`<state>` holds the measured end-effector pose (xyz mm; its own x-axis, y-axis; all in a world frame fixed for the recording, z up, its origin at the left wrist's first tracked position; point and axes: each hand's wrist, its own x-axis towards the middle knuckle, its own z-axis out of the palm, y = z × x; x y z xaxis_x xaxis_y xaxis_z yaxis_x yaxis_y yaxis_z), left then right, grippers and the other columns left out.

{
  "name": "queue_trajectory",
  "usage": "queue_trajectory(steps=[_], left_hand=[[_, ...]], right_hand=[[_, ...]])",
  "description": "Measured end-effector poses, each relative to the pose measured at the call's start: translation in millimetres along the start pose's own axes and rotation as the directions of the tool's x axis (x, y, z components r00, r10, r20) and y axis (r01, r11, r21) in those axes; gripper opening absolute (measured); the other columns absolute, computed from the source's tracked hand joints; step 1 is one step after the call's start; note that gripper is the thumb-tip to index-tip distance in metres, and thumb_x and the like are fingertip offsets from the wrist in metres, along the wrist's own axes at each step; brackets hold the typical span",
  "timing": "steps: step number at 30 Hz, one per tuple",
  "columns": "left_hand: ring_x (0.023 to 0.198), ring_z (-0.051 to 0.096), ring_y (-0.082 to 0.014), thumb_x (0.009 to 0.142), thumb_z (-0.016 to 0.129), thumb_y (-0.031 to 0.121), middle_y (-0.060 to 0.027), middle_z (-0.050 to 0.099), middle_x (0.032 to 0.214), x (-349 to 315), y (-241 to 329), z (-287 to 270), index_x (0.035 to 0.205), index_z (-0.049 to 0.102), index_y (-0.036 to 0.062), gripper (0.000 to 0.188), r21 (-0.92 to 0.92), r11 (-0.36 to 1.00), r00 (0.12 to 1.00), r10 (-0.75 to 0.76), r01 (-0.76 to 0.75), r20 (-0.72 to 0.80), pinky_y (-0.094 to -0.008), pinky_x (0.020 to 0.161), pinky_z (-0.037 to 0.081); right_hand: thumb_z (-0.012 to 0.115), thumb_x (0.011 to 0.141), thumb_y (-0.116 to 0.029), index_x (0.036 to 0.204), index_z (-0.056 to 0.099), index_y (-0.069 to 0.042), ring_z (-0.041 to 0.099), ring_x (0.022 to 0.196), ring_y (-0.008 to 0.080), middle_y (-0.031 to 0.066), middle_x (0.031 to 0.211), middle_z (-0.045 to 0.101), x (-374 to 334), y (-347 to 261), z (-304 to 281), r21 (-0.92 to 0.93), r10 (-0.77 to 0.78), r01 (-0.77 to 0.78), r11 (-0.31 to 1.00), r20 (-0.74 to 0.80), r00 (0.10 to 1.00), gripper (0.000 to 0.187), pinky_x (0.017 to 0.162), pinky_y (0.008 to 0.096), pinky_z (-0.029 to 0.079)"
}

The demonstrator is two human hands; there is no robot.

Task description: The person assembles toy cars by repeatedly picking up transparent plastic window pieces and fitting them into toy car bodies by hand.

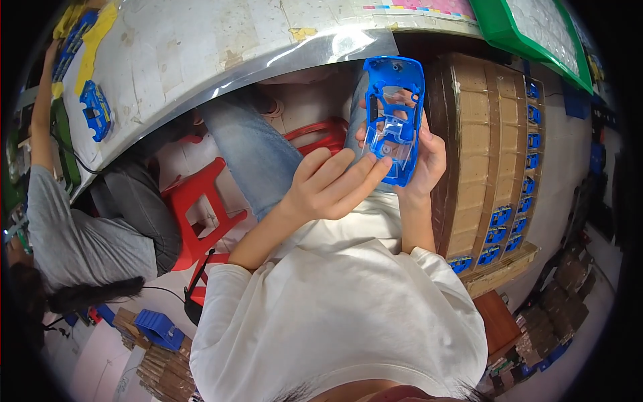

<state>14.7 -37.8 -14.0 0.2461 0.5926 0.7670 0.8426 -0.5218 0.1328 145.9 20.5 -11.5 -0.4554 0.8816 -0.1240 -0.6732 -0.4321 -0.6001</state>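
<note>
My right hand (429,161) wraps round the edge of a blue plastic toy car body shell (395,65), its hollow inside turned up toward me. A clear plastic window piece (396,127) lies within the shell, over its openings. My left hand (328,184) reaches across from the left, fingers drawn together, with its fingertips on the lower end of the clear piece. The contact under those fingertips is partly hidden. Shell and hands are above my lap, just off the table's edge.
To my right stands a divided cardboard carton (469,154) with several blue shells in its compartments. The white table (221,40) curves ahead, with another blue shell (95,110) on it. A green tray (516,40) sits far right. A co-worker (87,221) and a red stool (201,211) are left.
</note>
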Motion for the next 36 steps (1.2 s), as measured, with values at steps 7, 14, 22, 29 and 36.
queue_trajectory(steps=[7, 14, 22, 29, 36], left_hand=[[0.068, 0.05, -0.0112, 0.062, 0.061, 0.013, 0.0023, 0.058, 0.079, -3.4, -2.8, -1.1, 0.093, 0.067, 0.0145, 0.032, 0.051, 0.999, 1.0, -0.006, 0.007, -0.022, -0.0243, 0.058, 0.035], [0.07, 0.05, -0.0113, 0.063, 0.062, 0.015, 0.0026, 0.058, 0.08, 0.0, -0.6, 1.6, 0.093, 0.066, 0.0145, 0.031, 0.071, 0.997, 0.999, -0.028, 0.029, -0.016, -0.0246, 0.06, 0.037], [0.086, 0.049, -0.0188, 0.067, 0.065, 0.041, -0.0005, 0.057, 0.103, 9.3, -4.4, -2.6, 0.093, 0.062, 0.0102, 0.04, -0.095, 0.982, 0.956, -0.137, 0.166, 0.259, -0.0317, 0.072, 0.037], [0.078, 0.048, -0.0221, 0.062, 0.068, 0.017, -0.0052, 0.057, 0.096, 14.9, -17.8, -12.2, 0.089, 0.059, 0.0084, 0.03, -0.374, 0.865, 0.942, -0.319, 0.334, 0.105, -0.0324, 0.07, 0.035], [0.071, 0.047, -0.0228, 0.072, 0.064, 0.01, -0.0108, 0.049, 0.085, 34.2, -24.3, -1.2, 0.092, 0.05, -0.0021, 0.027, -0.592, 0.125, 0.485, -0.717, 0.796, 0.501, -0.0305, 0.062, 0.038]], right_hand=[[0.041, 0.079, -0.028, 0.116, 0.032, -0.001, 0.06, 0.082, 0.0319, 0.0207, 0.107, 0.049, 1.1, 3.0, 2.3, -0.007, 0.023, -0.023, 1.0, 0.011, 1.0, 0.047, 0.07, 0.0389, 0.051], [0.042, 0.08, -0.025, 0.116, 0.032, -0.001, 0.059, 0.085, 0.0302, 0.0205, 0.108, 0.049, 1.8, 5.5, 1.3, 0.004, 0.024, -0.024, 1.0, 0.031, 0.999, 0.045, 0.073, 0.0387, 0.05], [0.045, 0.08, -0.024, 0.122, 0.034, -0.001, 0.052, 0.103, 0.0208, 0.0147, 0.115, 0.049, 1.2, 9.6, 8.4, -0.108, 0.015, -0.027, 0.994, -0.106, 0.994, 0.049, 0.09, 0.0306, 0.04], [0.045, 0.08, -0.024, 0.123, 0.033, -0.001, 0.053, 0.101, 0.0222, 0.0165, 0.116, 0.048, -0.6, 8.7, 10.0, -0.086, 0.014, -0.027, 0.996, -0.153, 0.988, 0.051, 0.086, 0.0321, 0.043], [0.044, 0.079, -0.033, 0.134, 0.022, -0.001, 0.048, 0.109, 0.0251, 0.02, 0.127, 0.039, -9.7, 7.4, 9.2, -0.14, 0.141, -0.144, 0.98, -0.028, 0.99, 0.068, 0.086, 0.033, 0.042]])
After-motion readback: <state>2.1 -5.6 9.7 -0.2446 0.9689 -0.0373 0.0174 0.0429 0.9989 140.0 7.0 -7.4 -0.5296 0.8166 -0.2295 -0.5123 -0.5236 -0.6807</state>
